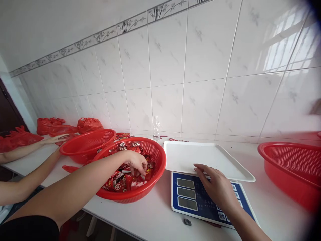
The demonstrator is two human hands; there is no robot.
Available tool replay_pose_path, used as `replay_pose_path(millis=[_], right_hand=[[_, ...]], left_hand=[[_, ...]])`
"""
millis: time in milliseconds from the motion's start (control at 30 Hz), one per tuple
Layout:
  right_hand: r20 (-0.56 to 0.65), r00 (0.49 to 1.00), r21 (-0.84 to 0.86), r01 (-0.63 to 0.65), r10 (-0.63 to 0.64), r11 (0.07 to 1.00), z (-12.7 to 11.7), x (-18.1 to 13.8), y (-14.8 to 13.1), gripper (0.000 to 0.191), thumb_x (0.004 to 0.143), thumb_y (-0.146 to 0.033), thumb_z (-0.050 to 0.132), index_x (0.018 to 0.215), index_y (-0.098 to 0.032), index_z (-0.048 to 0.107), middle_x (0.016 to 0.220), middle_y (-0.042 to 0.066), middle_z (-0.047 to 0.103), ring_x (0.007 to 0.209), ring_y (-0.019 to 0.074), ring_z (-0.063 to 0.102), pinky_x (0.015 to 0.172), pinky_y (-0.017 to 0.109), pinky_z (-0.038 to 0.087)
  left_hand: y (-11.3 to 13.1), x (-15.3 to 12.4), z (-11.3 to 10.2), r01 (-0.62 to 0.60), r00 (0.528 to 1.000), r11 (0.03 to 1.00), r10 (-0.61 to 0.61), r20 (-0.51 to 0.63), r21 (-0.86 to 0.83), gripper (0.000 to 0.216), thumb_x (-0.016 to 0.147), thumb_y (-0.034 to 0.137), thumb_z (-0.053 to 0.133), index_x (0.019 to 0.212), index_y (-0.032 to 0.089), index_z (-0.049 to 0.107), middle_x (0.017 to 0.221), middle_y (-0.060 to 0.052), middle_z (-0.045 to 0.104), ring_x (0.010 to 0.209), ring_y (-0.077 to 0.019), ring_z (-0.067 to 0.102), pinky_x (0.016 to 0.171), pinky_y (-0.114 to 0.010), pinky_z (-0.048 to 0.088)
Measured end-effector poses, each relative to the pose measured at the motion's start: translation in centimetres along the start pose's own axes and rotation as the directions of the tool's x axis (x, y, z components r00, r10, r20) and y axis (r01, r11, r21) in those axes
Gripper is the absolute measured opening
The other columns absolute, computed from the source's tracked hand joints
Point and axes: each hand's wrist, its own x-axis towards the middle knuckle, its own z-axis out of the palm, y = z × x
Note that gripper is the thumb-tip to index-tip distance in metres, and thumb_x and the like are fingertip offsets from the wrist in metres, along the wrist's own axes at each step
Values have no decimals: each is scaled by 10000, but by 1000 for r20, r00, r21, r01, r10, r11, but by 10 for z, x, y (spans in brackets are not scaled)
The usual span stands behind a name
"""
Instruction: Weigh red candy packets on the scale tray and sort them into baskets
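Observation:
My left hand (pixel 137 163) reaches down into a red plastic basket (pixel 162 160) of small red wrapped packets (pixel 120 182). Its fingers are curled together among the packets; what they grip, if anything, is hidden, and a packet just below them is blurred. My right hand (pixel 217 185) is over the blue keypad panel of a digital scale (pixel 210 214), fingers stretched out and holding nothing. Its fingertips are near the edge of the scale's white tray (pixel 190 157), which has nothing on it. Whether they touch it I cannot tell.
Another person's hands (pixel 56 139) are at a second red basket (pixel 87 139) on the left. Tied red bags (pixel 89 124) stand behind. A clear bottle (pixel 156 127) is by the tiled wall, another red basket (pixel 288 167) at right, and a small dark object (pixel 187 222) before the scale.

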Motion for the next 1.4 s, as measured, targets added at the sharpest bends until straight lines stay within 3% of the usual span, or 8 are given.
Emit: replay_pose_path(millis=[133, 333, 600, 767, 900, 1033, 1300, 1400], right_hand=[[10, 1000, 12, -5, 5, 1000, -1, 0, 0, 336, 879, -429, 370, 932, -256, 653, 876, 24, 730, 804, 237, 668, 658, 347, 514], [22, 1000, 22, 0, 0, 1000, -2, 1, -1, 342, 881, -427, 365, 932, -251, 654, 907, 29, 729, 833, 241, 664, 684, 365, 518], [18, 1000, 17, 2, -3, 1000, -2, 1, 0, 347, 884, -425, 367, 933, -250, 662, 897, 31, 730, 814, 234, 664, 658, 351, 516], [26, 1000, 30, -5, 5, 1000, -2, 1, 0, 349, 884, -428, 376, 939, -235, 661, 894, 34, 729, 810, 229, 663, 658, 343, 512], [19, 1000, 28, -2, 2, 1000, 0, 1, 1, 338, 886, -420, 380, 939, -242, 662, 900, 35, 728, 825, 233, 663, 666, 345, 508], [15, 1000, 27, 5, -6, 1000, -1, 1, 0, 329, 891, -402, 384, 952, -233, 659, 903, 42, 726, 830, 232, 661, 680, 350, 508], [14, 999, 60, 42, -43, 997, -5, 2, -2, 307, 900, -362, 387, 958, -230, 657, 895, 52, 725, 814, 221, 664, 694, 348, 509], [11, 999, 66, 42, -43, 997, -5, 2, -3, 304, 902, -352, 386, 961, -228, 657, 912, 54, 724, 827, 222, 664, 700, 349, 509]], left_hand=[[0, 14, 9, -42, 967, 987, 79, -241, 153, 453, 660, 414, 670, 1037, 186, 561, 1070, -89, 630, 984, -275, 588, 825, -381, 475], [6, 25, 29, -10, 989, 920, 67, -135, 392, 797, 533, 392, 751, 1270, 291, 467, 1472, -100, 276, 1187, -370, 450, 909, -440, 418], [-5, 23, 16, -35, 901, 962, 147, -409, 270, 88, 678, 186, 591, 760, 200, 618, 781, -21, 640, 744, -211, 595, 666, -285, 448], [-1, 1, -11, -99, 760, 979, 188, -622, 176, 158, 830, 219, 429, 906, 198, 566, 881, -12, 620, 765, -145, 568, 651, -220, 421], [36, -8, -21, -293, 627, 956, 183, -758, -11, 251, 863, 311, 422, 1070, 201, 512, 878, -9, 614, 749, -138, 575, 645, -225, 434], [79, 4, -16, -435, 579, 901, 277, -767, -3, 331, 836, 337, 509, 1133, 192, 517, 1007, -38, 628, 896, -172, 583, 787, -272, 439], [110, 46, -5, -420, 826, 852, 501, -259, 311, 608, 776, 272, 590, 1348, 189, 401, 1371, -93, 463, 1211, -264, 462, 982, -334, 354], [101, 50, -13, -410, 799, 865, 493, -344, 289, 501, 799, 249, 551, 1291, 204, 464, 1356, -72, 484, 1207, -240, 470, 981, -313, 355]])
